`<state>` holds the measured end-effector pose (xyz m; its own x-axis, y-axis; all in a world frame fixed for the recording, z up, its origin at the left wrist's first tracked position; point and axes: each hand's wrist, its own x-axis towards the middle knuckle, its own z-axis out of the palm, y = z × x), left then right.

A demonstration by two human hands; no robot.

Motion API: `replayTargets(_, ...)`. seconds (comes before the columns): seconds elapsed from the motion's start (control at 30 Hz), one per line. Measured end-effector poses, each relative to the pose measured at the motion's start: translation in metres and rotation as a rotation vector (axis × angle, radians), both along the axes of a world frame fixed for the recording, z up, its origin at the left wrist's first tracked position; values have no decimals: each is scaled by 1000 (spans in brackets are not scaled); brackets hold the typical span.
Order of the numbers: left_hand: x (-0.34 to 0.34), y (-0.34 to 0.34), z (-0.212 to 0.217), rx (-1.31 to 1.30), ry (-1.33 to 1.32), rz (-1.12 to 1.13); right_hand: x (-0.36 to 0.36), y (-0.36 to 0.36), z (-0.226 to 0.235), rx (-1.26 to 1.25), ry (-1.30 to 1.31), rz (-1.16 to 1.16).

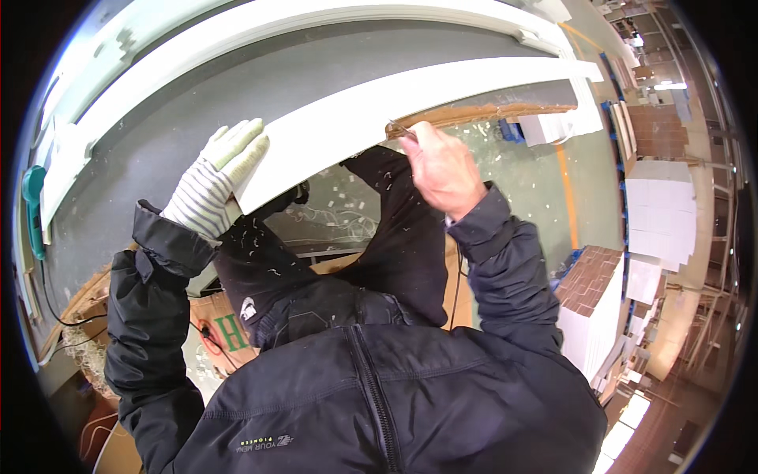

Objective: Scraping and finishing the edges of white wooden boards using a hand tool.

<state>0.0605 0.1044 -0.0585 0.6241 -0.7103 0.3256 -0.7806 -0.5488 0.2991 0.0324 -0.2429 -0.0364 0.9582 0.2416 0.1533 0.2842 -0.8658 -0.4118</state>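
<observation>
A long white board (332, 130) lies across the grey worktable (181, 110), its near edge overhanging my lap. My left hand (217, 174), in a pale glove with striped cuff, rests at the board's left end. Its fingers are stretched out along the surface; the thumb is hard to make out. Bare, my right hand (446, 170) is closed around a small thin tool (404, 131) with a dark tip, which meets the board's near edge. Most of that tool is hidden in my fingers, so its exact kind is unclear.
More long white pieces (316, 17) lie along the table's far side. A brown worn table edge (489, 113) runs right of my hand. At far left is a teal tool (33, 209) with a cord. White shavings litter the floor (513, 178); stacked white panels (596, 316) stand right.
</observation>
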Motion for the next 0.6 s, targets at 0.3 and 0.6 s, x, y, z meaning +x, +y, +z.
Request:
replayTargets(0.3,-1,0,-3,-1,-13,15,10,-24,4,33,163,445)
replayTargets(0.6,-3,-2,-1,-8,24,24,13,-19,-1,-10,149,318)
